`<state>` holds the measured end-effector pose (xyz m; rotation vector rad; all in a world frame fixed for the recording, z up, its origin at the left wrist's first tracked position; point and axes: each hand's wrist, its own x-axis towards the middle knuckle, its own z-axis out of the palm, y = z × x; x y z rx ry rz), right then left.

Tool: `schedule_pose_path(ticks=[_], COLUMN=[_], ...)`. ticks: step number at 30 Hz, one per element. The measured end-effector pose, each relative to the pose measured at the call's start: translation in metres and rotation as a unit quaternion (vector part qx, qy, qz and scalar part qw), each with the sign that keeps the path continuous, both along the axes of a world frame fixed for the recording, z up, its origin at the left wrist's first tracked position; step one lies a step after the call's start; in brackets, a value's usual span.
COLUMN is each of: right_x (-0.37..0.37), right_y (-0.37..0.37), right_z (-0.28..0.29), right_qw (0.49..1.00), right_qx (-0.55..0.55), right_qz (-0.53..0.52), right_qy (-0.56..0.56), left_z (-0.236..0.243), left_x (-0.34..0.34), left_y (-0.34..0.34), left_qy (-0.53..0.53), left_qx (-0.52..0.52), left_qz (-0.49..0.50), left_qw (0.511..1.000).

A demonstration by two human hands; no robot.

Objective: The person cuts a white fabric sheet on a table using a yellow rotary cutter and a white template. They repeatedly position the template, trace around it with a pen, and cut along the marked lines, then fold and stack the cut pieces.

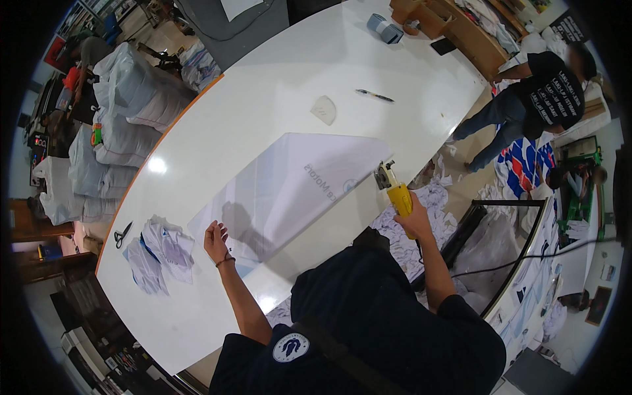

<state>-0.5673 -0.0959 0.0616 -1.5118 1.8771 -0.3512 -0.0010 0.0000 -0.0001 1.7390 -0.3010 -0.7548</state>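
A yellow handheld electric fabric cutter (398, 197) with a metal head is gripped in my right hand (416, 222). Its head is beside the right tip of a white printed fabric piece (283, 191), which lies flat on the white table (263, 92). My left hand (216, 243) is over the fabric's near left end, fingers loosely bent and slightly apart with nothing visible in them. To the left of that hand lies a small pile of cut white and blue fabric pieces (158, 253), with black scissors (122, 235) close by.
Farther up the table are a pale template piece (323, 110), a pen (374, 95), a blue-grey bundle (385, 29) and a dark phone (443, 45). White scraps (428, 210) heap below the right edge. A black cable (513, 264) runs rightward. Another person (536, 99) stands at the far right.
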Motion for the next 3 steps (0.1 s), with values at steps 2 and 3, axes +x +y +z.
schedule_pose_path(ticks=[2, 3], right_x=[-0.0009, -0.0014], right_y=[-0.0072, -0.0085], right_z=[-0.0002, 0.0008], right_qw=[1.0, 1.0], right_qx=[-0.006, -0.007], right_qz=[0.01, 0.012], right_qy=[0.002, 0.003], left_z=[0.0001, 0.0017], left_x=[-0.0008, -0.0031], left_y=[0.0007, 0.0004], left_qy=[0.001, 0.001], left_qx=[-0.004, -0.007], left_qz=[0.002, 0.003], left_qw=[1.0, 1.0])
